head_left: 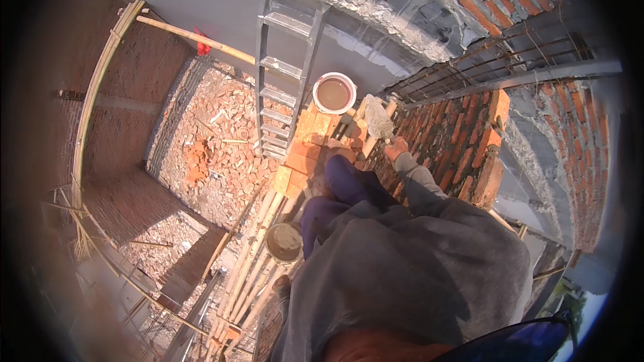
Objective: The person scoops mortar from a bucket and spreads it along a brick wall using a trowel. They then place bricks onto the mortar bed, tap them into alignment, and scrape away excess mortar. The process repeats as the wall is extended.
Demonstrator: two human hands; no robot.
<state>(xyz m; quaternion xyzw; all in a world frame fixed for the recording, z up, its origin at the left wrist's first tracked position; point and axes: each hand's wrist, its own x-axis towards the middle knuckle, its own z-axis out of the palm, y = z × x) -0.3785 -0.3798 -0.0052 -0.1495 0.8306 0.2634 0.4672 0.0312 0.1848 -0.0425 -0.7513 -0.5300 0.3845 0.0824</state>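
- Mortar-grey trowel (378,121) is gripped by the right hand (396,148), fingers wrapped tight round its handle, just over the top of the brick wall (448,142).
- Its long axis runs from the hand up and left, blade pointing away from the person toward the white bucket (334,94), flat face upward and coated with mortar.
- Left hand cannot be made out; the grey sleeve and dark blue trouser knees (345,181) hide it.
- Left of the wall, stacked orange bricks (305,151) sit on bamboo scaffold poles (251,275), with a mortar pan (284,242) nearer the person.
- Risks, as I judge: a tilted blade would shed mortar onto the rubble (215,134) far below the wall; leaning out over the poles could unbalance the person or nudge loose bricks off.
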